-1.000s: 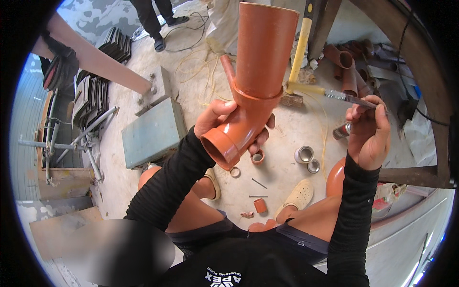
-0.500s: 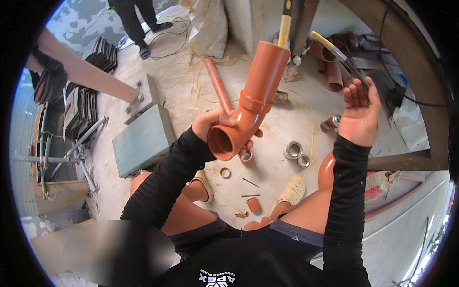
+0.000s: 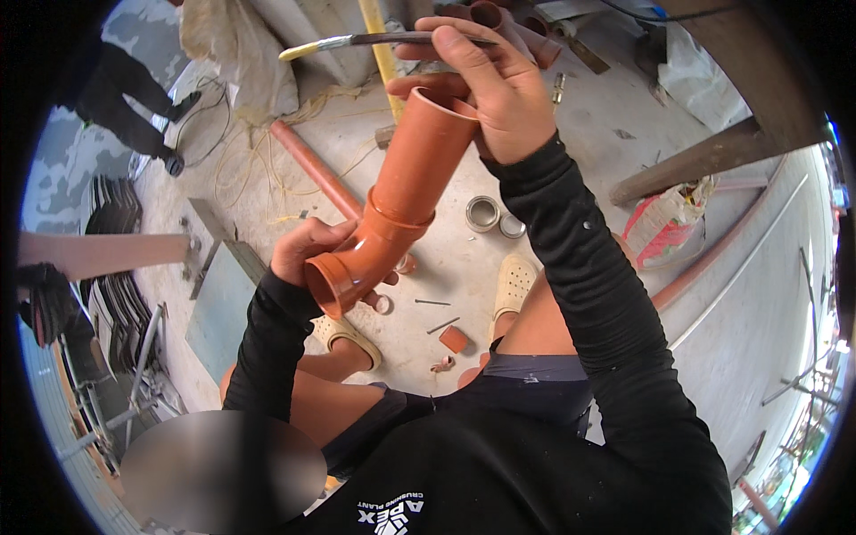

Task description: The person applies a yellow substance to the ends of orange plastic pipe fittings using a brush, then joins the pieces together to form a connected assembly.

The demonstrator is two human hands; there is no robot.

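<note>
My left hand (image 3: 312,254) is wrapped round the bent lower end of an orange plastic pipe with an elbow (image 3: 406,183), its socket opening turned to the lower left. The straight part slants up to the right. At its upper rim is my right hand (image 3: 513,102), which also holds a paintbrush (image 3: 343,43) level between its fingers. The brush has yellowish bristles, a silver ferrule and a dark handle, and its tip points left, away from the pipe. Some fingers of the right hand are behind the pipe's rim.
Two open tins (image 3: 482,214) stand on the floor beyond my right foot. A thinner orange pipe (image 3: 312,165) lies behind the left hand. Nails (image 3: 432,301) and a small orange piece (image 3: 453,339) lie between my feet. A person (image 3: 125,98) stands far left; a wooden beam (image 3: 695,160) slants at right.
My right hand has come left with the brush to the pipe's upper end, and the brush now lies nearly level. The pipe has shifted left and down in the view, which has turned.
</note>
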